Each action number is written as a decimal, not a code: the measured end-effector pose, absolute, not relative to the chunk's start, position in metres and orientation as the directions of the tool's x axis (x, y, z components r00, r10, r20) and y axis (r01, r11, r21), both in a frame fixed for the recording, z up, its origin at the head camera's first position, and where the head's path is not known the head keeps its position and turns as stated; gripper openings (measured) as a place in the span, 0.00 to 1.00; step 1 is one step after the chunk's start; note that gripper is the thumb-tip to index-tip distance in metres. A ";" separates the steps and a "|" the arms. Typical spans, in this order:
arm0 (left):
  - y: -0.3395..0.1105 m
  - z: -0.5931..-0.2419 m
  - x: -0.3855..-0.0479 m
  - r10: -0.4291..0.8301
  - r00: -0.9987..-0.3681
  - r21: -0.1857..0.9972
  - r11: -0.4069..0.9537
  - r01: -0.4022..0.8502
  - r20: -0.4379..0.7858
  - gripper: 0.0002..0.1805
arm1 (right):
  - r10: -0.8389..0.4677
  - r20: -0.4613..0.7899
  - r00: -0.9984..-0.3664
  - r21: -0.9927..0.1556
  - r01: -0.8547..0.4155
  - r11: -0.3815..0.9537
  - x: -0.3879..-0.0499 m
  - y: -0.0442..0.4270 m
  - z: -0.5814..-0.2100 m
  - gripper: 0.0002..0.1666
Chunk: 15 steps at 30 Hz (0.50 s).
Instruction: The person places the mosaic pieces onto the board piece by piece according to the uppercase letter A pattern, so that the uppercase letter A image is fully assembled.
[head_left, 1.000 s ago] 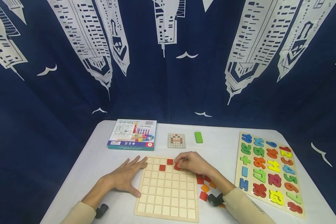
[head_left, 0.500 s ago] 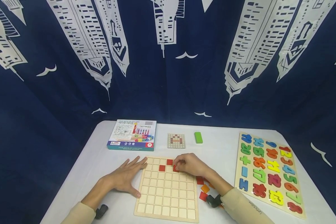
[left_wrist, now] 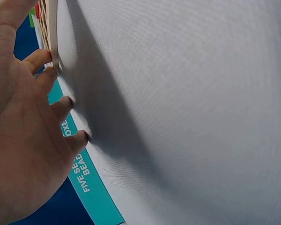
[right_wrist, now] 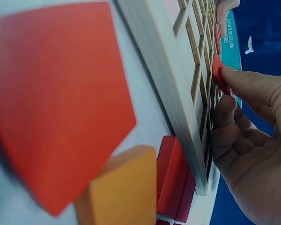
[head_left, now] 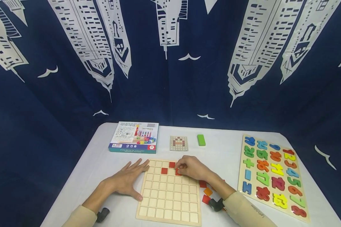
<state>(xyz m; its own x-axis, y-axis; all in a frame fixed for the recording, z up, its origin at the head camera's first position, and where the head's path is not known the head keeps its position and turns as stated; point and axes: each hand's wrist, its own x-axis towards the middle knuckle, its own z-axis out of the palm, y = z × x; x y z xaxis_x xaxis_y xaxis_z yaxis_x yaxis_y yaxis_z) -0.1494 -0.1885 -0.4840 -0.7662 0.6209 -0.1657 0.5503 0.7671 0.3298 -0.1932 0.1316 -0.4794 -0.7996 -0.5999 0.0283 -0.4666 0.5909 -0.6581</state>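
Observation:
A wooden grid board point(head_left: 168, 195) lies flat on the white table. My right hand point(head_left: 194, 167) is over its upper right part and pinches a red square tile point(right_wrist: 218, 74) between thumb and fingers. The tile is tilted against a second-row cell, as the right wrist view shows; whether it sits fully in the cell cannot be told. Two other red tiles lie in cells: one in the top row point(head_left: 172, 165), one in the second row point(head_left: 164, 171). My left hand point(head_left: 126, 179) is spread along the board's left edge, its thumb and index fingertip touching the rim.
Loose red tiles point(head_left: 206, 199) and orange tiles point(head_left: 207, 191) lie right of the board, partly under my right forearm. Behind it are a small pattern card point(head_left: 179, 143), a green block point(head_left: 201, 140) and a box point(head_left: 134, 137). A number puzzle point(head_left: 272, 176) lies at the right.
My right hand has shifted slightly left and down with the red tile, bringing it onto a second-row cell. The left hand has stayed in place.

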 end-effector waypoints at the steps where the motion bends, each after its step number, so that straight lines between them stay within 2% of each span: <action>1: -0.189 -0.484 -0.149 0.621 -0.766 0.333 0.767 0.549 -0.166 0.69 | -0.601 0.030 -0.798 -0.657 -0.469 0.590 -0.193 0.131 -0.479 0.08; 15: -0.190 -0.486 -0.150 0.627 -0.763 0.319 0.764 0.561 -0.158 0.69 | -0.598 0.005 -0.802 -0.636 -0.464 0.616 -0.194 0.129 -0.480 0.07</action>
